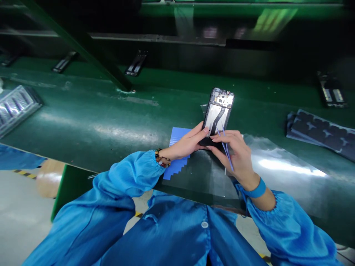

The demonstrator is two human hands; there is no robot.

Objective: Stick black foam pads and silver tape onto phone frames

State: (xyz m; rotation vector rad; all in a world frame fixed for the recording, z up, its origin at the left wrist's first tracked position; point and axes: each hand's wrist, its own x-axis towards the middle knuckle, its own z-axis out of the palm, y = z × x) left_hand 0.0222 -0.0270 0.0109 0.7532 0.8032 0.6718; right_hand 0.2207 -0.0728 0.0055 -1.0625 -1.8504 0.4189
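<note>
An opened smartphone [218, 111], its circuit board and a dark ribbon cable exposed, is tilted up over the bench. My left hand [191, 142] grips its lower left side, thumb on the front. In my right hand [235, 149] is a pair of purple-blue tweezers [227, 153], with the tips over the lower part of the phone near the ribbon cable. Whether the tips touch the cable I cannot tell. The right fingertips are close to the phone's lower edge. Under my left wrist lies a stepped blue sheet [176, 168] with strips.
More opened phones lie along the back, one centre-left [137, 63] and one at right [331, 90]. Stacked dark trays [321, 131] sit on the right, a plastic-wrapped tray [18, 107] on the left. A green post [91, 51] rises from the bench [83, 136]. Clear film [277, 162] lies right.
</note>
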